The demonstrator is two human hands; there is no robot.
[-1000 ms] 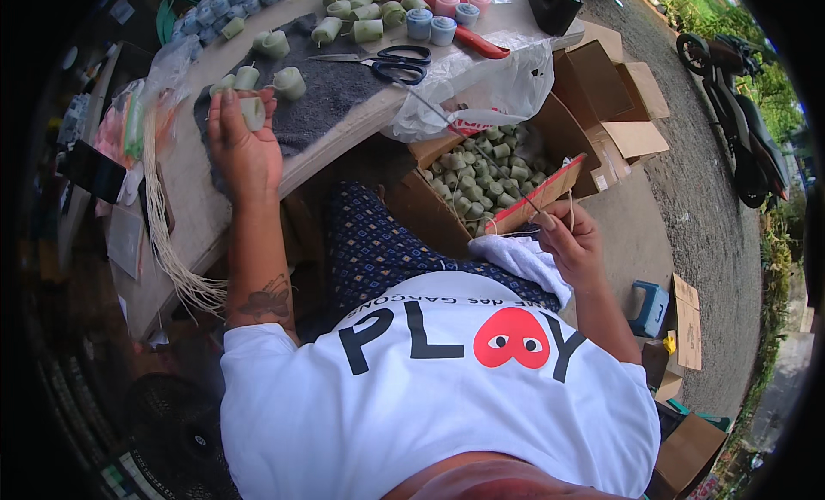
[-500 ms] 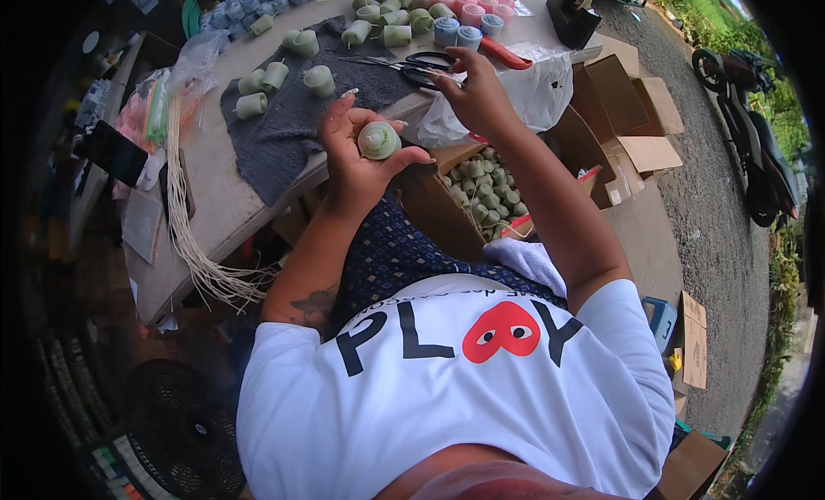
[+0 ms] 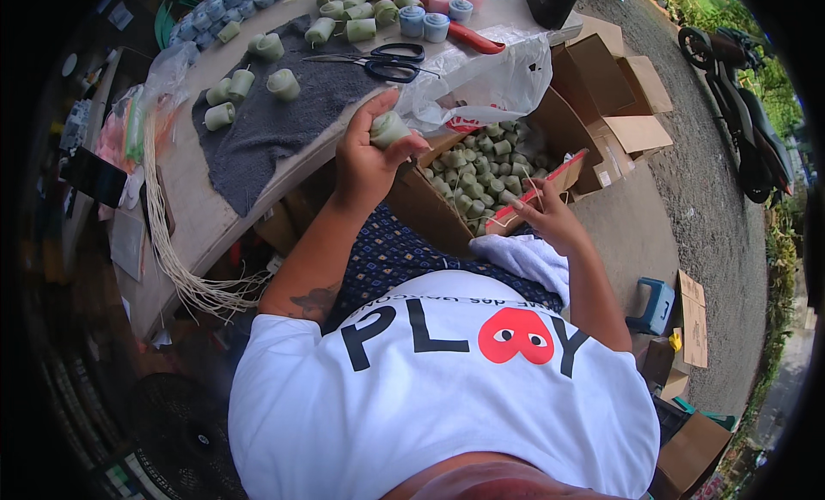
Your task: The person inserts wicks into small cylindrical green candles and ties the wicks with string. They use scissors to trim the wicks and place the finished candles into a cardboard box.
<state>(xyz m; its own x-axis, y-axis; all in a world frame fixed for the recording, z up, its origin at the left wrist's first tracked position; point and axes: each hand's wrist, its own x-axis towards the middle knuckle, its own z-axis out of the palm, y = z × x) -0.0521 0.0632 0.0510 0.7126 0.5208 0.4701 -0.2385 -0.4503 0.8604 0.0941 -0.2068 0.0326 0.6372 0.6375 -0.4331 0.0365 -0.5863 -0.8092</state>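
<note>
Left hand (image 3: 365, 161): thumb and fingers grasping one green candle (image 3: 389, 131), held up at the near edge of the bench (image 3: 182, 178), just left of the open cardboard box (image 3: 430, 210). Right hand (image 3: 553, 219): at the box's red-edged flap (image 3: 563, 175), fingers bent; whether they grasp a thin strand cannot be told. The box contains many loose green candles (image 3: 481, 169).

On the bench, a grey cloth (image 3: 258, 156) carries several further green candles (image 3: 283, 85). Scissors (image 3: 393, 70) lie with blades over the cloth; a clear plastic bag (image 3: 503, 79) sits to their right, overhanging the bench edge. Blue candles (image 3: 436, 27) and a red-handled tool (image 3: 475, 40) lie on the far side. At left, a bundle of pale cords (image 3: 159, 225) hangs over the near edge.
</note>
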